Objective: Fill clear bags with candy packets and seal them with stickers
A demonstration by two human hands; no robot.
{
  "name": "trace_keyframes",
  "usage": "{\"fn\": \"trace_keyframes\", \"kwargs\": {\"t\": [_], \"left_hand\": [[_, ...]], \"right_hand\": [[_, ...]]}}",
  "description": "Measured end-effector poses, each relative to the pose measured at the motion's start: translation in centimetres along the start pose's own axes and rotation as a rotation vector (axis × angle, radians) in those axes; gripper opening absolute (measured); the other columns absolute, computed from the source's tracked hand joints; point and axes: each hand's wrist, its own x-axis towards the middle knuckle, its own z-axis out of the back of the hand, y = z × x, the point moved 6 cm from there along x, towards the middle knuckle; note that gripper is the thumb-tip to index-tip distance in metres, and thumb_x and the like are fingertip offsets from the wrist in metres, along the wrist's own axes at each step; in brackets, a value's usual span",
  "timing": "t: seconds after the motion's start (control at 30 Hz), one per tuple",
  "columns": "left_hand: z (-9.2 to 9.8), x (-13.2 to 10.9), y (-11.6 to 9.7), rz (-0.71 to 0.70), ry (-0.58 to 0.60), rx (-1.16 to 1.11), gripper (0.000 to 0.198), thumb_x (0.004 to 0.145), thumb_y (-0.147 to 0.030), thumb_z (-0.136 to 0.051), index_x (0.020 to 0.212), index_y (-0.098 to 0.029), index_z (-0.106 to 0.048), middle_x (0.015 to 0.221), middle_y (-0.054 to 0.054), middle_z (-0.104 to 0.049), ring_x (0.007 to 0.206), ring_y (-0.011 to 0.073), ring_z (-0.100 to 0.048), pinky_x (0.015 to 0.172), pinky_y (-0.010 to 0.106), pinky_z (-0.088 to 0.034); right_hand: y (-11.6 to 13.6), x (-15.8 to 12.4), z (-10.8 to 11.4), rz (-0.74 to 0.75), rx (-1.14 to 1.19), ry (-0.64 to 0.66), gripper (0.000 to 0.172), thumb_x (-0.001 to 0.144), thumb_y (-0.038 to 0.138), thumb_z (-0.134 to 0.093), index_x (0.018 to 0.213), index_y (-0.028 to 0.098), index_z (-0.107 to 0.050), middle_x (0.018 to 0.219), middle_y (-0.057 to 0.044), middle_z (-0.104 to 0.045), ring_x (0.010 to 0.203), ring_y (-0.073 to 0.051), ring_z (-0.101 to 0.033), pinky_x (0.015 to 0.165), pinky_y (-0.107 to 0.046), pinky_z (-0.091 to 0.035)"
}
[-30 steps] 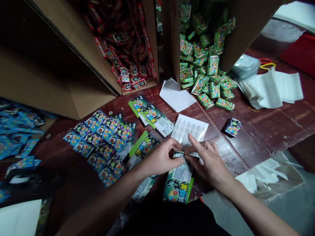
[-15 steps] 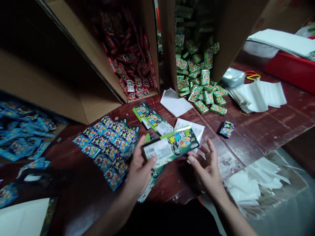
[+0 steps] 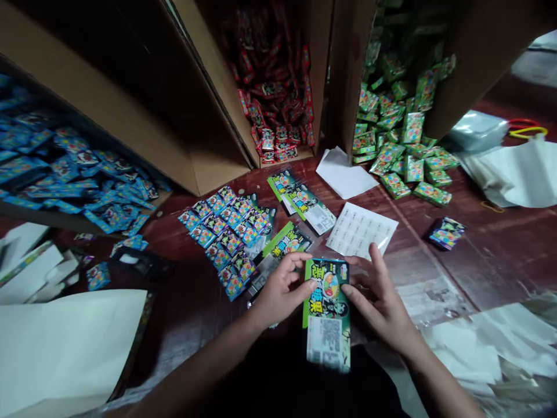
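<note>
Upright in front of me is a flat green-and-black candy packet (image 3: 327, 310) with a white barcode label on its lower part. My left hand (image 3: 285, 290) grips its left edge, thumb on the front. On the right edge, my right hand (image 3: 378, 302) pinches it with the thumb, fingers partly hidden behind. Just beyond lie a white sticker sheet (image 3: 362, 229) and another candy packet (image 3: 287, 241). Further back, more such packets (image 3: 304, 200) overlap. Left of my hands, small purple and blue candy packs (image 3: 226, 238) lie in rows.
Cardboard boxes hold blue packs (image 3: 78, 168), red packs (image 3: 278, 110) and green packs (image 3: 391, 133). White paper (image 3: 343, 174) lies between boxes. At right are a small purple pack (image 3: 447, 233), scissors (image 3: 527, 129) and white sheets (image 3: 522, 168). A black tape dispenser-like object (image 3: 139, 261) sits left.
The candy packet has turned from lying crosswise to upright and come closer to me. My right hand has moved onto its edge. The view has shifted left, showing more blue packs.
</note>
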Motion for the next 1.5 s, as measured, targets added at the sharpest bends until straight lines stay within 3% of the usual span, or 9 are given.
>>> {"fn": "trace_keyframes", "kwargs": {"t": [0.2,0.33,0.53,0.73,0.9,1.03,1.17,1.3,1.5], "left_hand": [[-0.3,0.7,-0.9,-0.004,-0.001,0.144,0.01,0.093,-0.028,-0.061,0.095,-0.018,-0.062,0.12,0.008,-0.065,0.11,0.0197,-0.062,0.1,0.037,-0.047],[-0.2,1.4,-1.9,-0.017,-0.099,0.112,0.019,0.09,-0.023,-0.063,0.108,-0.019,-0.058,0.105,0.006,-0.071,0.102,0.0183,-0.066,0.097,0.037,-0.049],[-1.0,1.9,-3.2,-0.025,0.025,0.26,0.012,0.09,-0.031,-0.065,0.091,-0.02,-0.07,0.102,0.006,-0.073,0.097,0.0193,-0.067,0.091,0.036,-0.051],[-1.3,3.1,-4.2,0.044,0.007,0.299,0.011,0.086,-0.029,-0.068,0.085,-0.017,-0.069,0.083,0.002,-0.071,0.079,0.0157,-0.065,0.079,0.031,-0.051],[-1.2,3.4,-4.3,0.088,0.1,0.288,0.015,0.085,-0.034,-0.07,0.087,-0.019,-0.073,0.088,0.005,-0.075,0.084,0.0188,-0.068,0.081,0.036,-0.054],[-1.2,3.1,-3.8,0.074,0.111,0.204,0.017,0.079,-0.031,-0.077,0.092,-0.02,-0.073,0.096,0.005,-0.076,0.088,0.0196,-0.071,0.082,0.036,-0.057],[-1.5,3.1,-3.5,0.029,0.086,0.215,0.014,0.079,-0.029,-0.076,0.088,-0.019,-0.073,0.099,0.006,-0.076,0.089,0.0191,-0.072,0.084,0.035,-0.058],[-2.0,3.2,-3.3,0.042,0.086,0.221,0.015,0.078,-0.03,-0.076,0.088,-0.019,-0.073,0.095,0.006,-0.077,0.083,0.0185,-0.072,0.081,0.036,-0.059],[-1.7,2.4,-3.8,0.016,0.061,0.206,0.014,0.08,-0.028,-0.074,0.089,-0.018,-0.073,0.099,0.007,-0.076,0.088,0.0195,-0.071,0.082,0.035,-0.058]], "right_hand": [[0.1,0.5,0.7,-0.05,0.05,-0.041,0.064,0.096,0.03,-0.062,0.152,0.035,-0.034,0.105,-0.002,-0.058,0.097,-0.014,-0.06,0.089,-0.029,-0.054],[0.5,0.7,0.9,-0.009,0.045,-0.156,0.078,0.094,0.029,-0.064,0.157,0.04,-0.018,0.125,-0.006,-0.056,0.111,-0.017,-0.059,0.096,-0.035,-0.053],[2.3,1.2,1.1,-0.021,0.081,-0.141,0.081,0.092,0.028,-0.067,0.157,0.034,-0.019,0.091,-0.001,-0.066,0.088,-0.017,-0.065,0.085,-0.035,-0.056],[3.4,2.7,1.5,-0.121,0.135,-0.186,0.092,0.084,0.03,-0.074,0.157,0.03,-0.018,0.082,0.002,-0.066,0.069,-0.014,-0.061,0.063,-0.028,-0.055],[3.6,2.7,1.9,-0.145,0.079,-0.121,0.094,0.087,0.033,-0.072,0.159,0.029,-0.012,0.082,0.001,-0.067,0.069,-0.015,-0.062,0.067,-0.032,-0.056],[4.7,2.3,3.3,-0.079,-0.04,-0.062,0.071,0.093,0.035,-0.065,0.154,0.032,-0.029,0.095,-0.003,-0.068,0.086,-0.017,-0.066,0.081,-0.036,-0.056],[7.4,3.7,4.2,0.03,-0.314,0.084,0.017,0.092,0.037,-0.065,0.105,0.026,-0.067,0.108,-0.006,-0.063,0.107,-0.022,-0.061,0.094,-0.038,-0.051],[8.5,5.1,2.3,0.008,-0.467,0.409,0.012,0.092,0.036,-0.065,0.091,0.024,-0.064,0.098,-0.003,-0.064,0.096,-0.02,-0.061,0.087,-0.037,-0.051],[7.3,5.6,1.1,0.001,-0.602,0.373,0.013,0.091,0.03,-0.066,0.101,0.024,-0.061,0.099,-0.003,-0.062,0.086,-0.018,-0.06,0.073,-0.032,-0.05]]}}
